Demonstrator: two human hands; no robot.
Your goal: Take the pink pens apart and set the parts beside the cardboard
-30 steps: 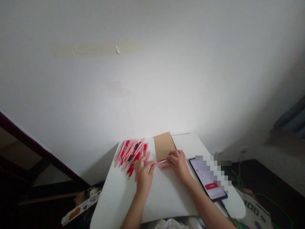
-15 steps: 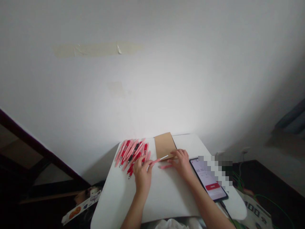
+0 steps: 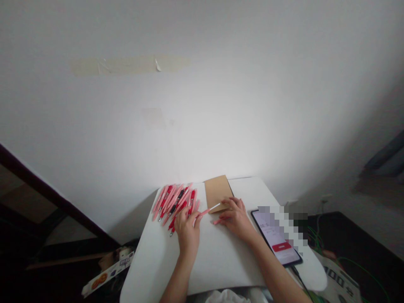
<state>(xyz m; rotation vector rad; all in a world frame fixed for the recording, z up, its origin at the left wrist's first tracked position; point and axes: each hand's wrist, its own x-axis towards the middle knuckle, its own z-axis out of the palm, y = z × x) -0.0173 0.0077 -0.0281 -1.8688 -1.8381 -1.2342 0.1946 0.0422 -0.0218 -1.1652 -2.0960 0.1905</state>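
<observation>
Near the far edge of the white table (image 3: pixel 221 261), a person's two bare hands meet over a slim pink pen (image 3: pixel 208 210) with a white tip. It sits between them, tilted up toward the right. The left hand (image 3: pixel 187 229) has its fingers closed on the pink end. The right hand (image 3: pixel 236 218) has its fingertips at the white tip, but from where I stand I cannot tell whether they pinch it or only touch it. A short pink piece (image 3: pixel 217 221) lies on the table just under the right hand's fingers. Toward the far left corner, touching the left hand's knuckles, is a heap of pink and red pens (image 3: pixel 175 202). A brown cardboard sheet (image 3: pixel 216 191) lies at the far edge, just beyond the right hand. Along the right edge rests a lit phone (image 3: pixel 274 240) with a cable (image 3: pixel 299 277) trailing off the near side.
</observation>
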